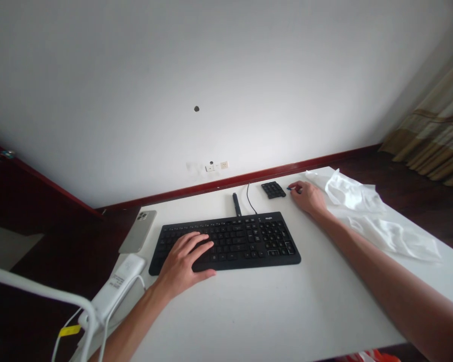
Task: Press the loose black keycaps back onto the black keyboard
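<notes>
A black full-size keyboard lies on the white table. My left hand rests on its left part, fingers spread over the keys and thumb near the front edge. Toward the back right, my right hand is down at the tabletop with its fingers curled in. A small dark blue thing shows at its fingertips; most of it is hidden and its kind cannot be made out. Just left of that hand sits a small black block of keys. Behind the keyboard lies a black pen-like stick.
A phone lies face down at the left edge. Nearer stands a white power strip with cords, beside a white curved tube. Crumpled white plastic covers the right side. A black cable runs off the back edge.
</notes>
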